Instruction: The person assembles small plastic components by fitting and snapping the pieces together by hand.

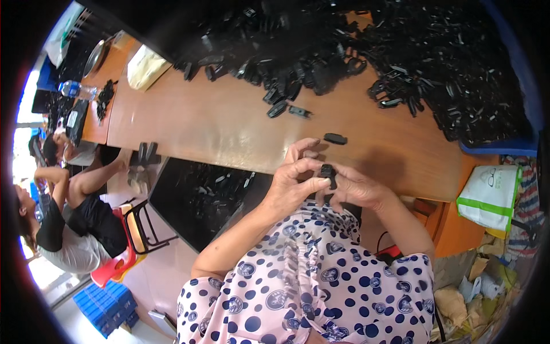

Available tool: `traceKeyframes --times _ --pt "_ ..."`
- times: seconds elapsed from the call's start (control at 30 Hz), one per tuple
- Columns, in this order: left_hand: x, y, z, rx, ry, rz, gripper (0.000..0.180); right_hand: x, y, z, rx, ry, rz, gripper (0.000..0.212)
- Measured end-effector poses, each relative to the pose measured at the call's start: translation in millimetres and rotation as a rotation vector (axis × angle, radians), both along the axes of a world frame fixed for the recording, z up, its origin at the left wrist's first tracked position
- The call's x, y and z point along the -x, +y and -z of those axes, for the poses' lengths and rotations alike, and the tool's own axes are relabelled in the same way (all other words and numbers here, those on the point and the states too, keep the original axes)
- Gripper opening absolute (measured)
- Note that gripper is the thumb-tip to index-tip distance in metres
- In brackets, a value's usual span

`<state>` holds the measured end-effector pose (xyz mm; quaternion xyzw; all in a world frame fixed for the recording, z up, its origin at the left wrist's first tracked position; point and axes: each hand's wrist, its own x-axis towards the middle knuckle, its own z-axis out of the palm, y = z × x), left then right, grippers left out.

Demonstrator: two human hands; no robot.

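Just past the table's near edge, my two hands meet around a small black plastic part (328, 171). My left hand (295, 179) pinches it between thumb and fingers. From the other side, the fingers of my right hand (356, 188) close on the same piece and partly cover it. One loose black part (335, 139) lies on the wooden table (229, 123) a little beyond my hands. Two more, a black clip-like piece (299, 111) and its neighbour (277, 109), rest at the near fringe of a large heap of black parts (309, 54).
A second dense pile (447, 74) fills the far right beside a blue edge. Left of my lap stands a black bin (200, 189) with similar pieces. A white and green bag (488, 195) hangs at the right. Another person (80, 212) sits on a red stool at the left.
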<state>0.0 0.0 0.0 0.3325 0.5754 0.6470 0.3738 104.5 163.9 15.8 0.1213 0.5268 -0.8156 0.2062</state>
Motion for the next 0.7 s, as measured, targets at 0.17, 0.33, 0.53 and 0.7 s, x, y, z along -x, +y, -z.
traceKeyframes --times 0.17,0.33,0.53,0.7 --pt "-14 19 -7 -0.033 -0.544 -0.007 0.026 -15 1 6 0.313 0.032 0.181 0.033" --pt "-17 37 -7 0.064 -0.544 0.015 0.026 -27 6 20 0.104 -0.015 0.31 0.028" --pt "-2 54 5 0.053 -0.284 -0.066 0.017 -13 73 -11 -0.984 0.082 0.212 0.022" --pt "7 71 4 0.313 0.686 -0.021 0.019 6 151 -1 -1.998 0.393 0.013 0.028"
